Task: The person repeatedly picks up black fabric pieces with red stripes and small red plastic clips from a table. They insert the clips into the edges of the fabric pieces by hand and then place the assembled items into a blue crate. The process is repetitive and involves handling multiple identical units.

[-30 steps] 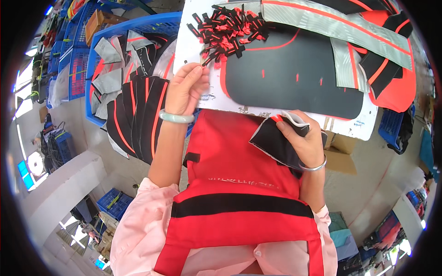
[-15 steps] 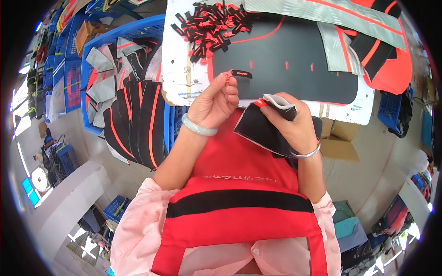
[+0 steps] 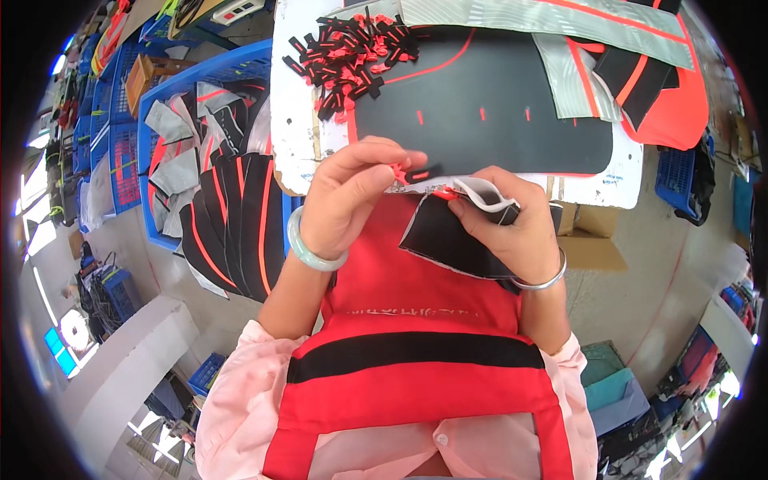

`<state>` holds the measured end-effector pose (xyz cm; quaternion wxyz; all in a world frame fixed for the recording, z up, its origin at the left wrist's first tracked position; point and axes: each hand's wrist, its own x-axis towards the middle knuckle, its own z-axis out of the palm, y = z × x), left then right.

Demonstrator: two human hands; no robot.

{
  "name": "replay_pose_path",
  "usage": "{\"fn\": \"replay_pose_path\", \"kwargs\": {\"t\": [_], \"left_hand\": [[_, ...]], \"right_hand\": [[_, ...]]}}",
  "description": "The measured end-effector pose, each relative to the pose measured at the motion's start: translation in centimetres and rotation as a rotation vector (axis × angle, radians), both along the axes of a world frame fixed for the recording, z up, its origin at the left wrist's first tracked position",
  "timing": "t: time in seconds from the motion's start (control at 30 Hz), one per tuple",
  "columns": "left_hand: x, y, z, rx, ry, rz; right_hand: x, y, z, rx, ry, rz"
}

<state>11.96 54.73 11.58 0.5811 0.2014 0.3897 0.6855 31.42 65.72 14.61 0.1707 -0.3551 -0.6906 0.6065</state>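
Two hands meet: left hand [image 3: 352,196] pinches red-black tab [image 3: 410,171]; right hand [image 3: 512,228] grips black fabric piece [image 3: 448,240] (just beside).

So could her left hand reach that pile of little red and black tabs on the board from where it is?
Probably yes. The left hand is above the board's near edge, the tab pile lies just beyond, nothing between; but it already pinches one tab.

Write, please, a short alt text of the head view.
Left hand pinches a small red-and-black tab beside a black fabric piece held by the right hand, above a white board with a tab pile.
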Motion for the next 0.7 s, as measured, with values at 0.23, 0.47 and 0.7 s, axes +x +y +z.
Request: {"fn": "replay_pose_path", "kwargs": {"t": [0.23, 0.47, 0.7], "left_hand": [[0.5, -0.1, 0.4, -0.302, -0.098, -0.025], [0.6, -0.1, 0.7, -0.231, 0.320, -0.093], [0.4, 0.2, 1.1, -0.146, 0.713, -0.144]], "right_hand": [[-0.6, -0.1, -0.6, 0.122, -0.039, -0.037], [-1.0, -0.3, -1.5, 0.096, 0.004, -0.033], [-0.8, -0.2, -1.9, -0.035, -0.028, 0.011]]}}
